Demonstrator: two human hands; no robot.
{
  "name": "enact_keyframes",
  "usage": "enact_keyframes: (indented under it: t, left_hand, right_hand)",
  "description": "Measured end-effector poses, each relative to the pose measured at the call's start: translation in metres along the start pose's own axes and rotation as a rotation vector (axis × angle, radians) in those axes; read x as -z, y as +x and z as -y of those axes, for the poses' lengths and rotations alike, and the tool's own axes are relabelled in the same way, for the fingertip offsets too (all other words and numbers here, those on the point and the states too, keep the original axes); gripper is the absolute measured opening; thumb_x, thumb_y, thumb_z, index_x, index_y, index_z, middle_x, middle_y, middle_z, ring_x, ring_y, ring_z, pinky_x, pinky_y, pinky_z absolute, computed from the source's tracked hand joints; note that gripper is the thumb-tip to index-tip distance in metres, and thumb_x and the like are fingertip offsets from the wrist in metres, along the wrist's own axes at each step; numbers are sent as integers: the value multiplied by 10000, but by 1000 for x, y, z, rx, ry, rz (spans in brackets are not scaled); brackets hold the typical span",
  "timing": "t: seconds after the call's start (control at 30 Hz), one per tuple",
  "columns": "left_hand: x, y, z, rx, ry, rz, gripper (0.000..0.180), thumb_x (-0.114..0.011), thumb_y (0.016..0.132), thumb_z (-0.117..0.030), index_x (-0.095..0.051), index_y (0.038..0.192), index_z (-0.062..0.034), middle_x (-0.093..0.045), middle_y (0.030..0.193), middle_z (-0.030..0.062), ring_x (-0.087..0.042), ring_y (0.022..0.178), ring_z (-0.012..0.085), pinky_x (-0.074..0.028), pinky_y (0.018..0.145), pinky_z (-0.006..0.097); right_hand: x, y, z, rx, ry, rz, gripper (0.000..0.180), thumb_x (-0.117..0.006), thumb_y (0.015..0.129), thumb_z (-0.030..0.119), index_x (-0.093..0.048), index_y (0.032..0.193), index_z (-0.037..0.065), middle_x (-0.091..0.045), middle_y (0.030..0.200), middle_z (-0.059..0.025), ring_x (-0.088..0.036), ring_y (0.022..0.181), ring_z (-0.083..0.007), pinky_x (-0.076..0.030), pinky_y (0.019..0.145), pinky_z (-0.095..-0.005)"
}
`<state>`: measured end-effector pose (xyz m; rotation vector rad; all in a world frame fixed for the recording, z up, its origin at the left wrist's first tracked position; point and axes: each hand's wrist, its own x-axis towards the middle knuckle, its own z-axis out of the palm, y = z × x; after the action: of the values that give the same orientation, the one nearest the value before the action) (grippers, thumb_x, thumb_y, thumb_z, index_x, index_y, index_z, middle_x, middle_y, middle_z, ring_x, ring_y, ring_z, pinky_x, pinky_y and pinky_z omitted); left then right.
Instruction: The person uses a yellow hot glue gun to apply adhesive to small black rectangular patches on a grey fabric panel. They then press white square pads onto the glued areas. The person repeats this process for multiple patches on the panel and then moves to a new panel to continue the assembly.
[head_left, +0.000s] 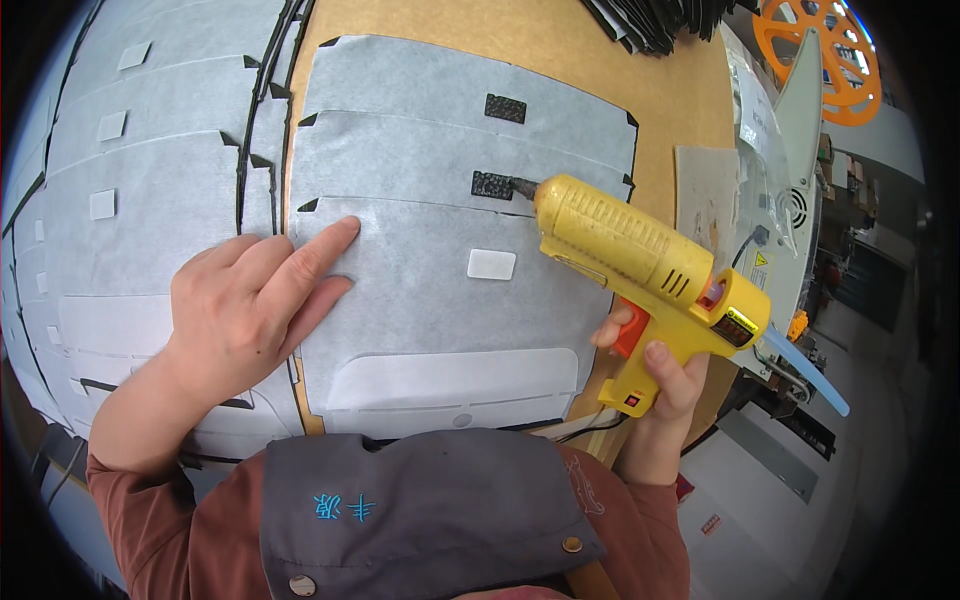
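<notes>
A yellow hot glue gun [625,235] with a red trigger is in my right hand [672,380], fingers round its handle. The nozzle reaches the right end of a dark, bumpy rectangular patch [490,185] on a pale grey-white panel [400,255]. A similar dark patch [505,108] is farther up the panel, and a small white rectangle [491,264] sits nearer me. My left hand [240,300] rests at the panel's left edge, index finger and thumb stretched out, other fingers bent, holding nothing. From the gun's back sticks a pale blue glue stick [808,372].
Similar pale panels [150,230] with small white rectangles and black edging lie at the left. Beneath is a brown tabletop [430,22]. Dark folded pieces [655,22] are stacked at the far edge. A machine [795,210] and an orange spoked wheel [820,60] stand at the right.
</notes>
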<state>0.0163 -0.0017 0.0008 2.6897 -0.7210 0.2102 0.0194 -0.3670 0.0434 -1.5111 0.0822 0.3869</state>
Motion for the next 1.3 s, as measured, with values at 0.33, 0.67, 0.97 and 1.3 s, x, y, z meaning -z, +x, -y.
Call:
enact_keyframes:
  t: [0.33,0.67,0.97,1.3]
  left_hand:
    - [0,1,0,-3,-4,0,546,-804,750,-168,-658,1271,-96,-417,617,3,-433,523,153,-349,474,302]
    - [0,0,0,-6,4,-14,551,-804,750,-173,-656,1276,-98,-408,621,2,-426,524,152,-345,474,301]
    - [1,0,1,-2,14,9,556,-804,753,-179,-652,1281,-101,-413,622,0,-427,526,151,-349,478,298]
    - [1,3,-1,3,-10,-10,527,-801,750,-156,-659,1254,-95,-438,627,9,-453,528,169,-366,483,308]
  right_hand:
    - [-8,1,4,-49,13,-12,560,-646,833,68,-451,1340,-72,-624,1118,-230,-667,933,-303,-543,839,-415]
    - [0,-2,2,-5,-14,0,530,-638,867,99,-459,1336,-71,-640,1073,-220,-662,934,-291,-537,839,-406]
    - [3,-5,-2,2,10,12,573,-625,857,92,-427,1370,-69,-612,1138,-227,-660,926,-289,-536,832,-405]
    - [-9,-5,-4,-61,70,-91,661,-684,824,283,-448,1313,-94,-652,998,-220,-690,815,-300,-567,739,-386]
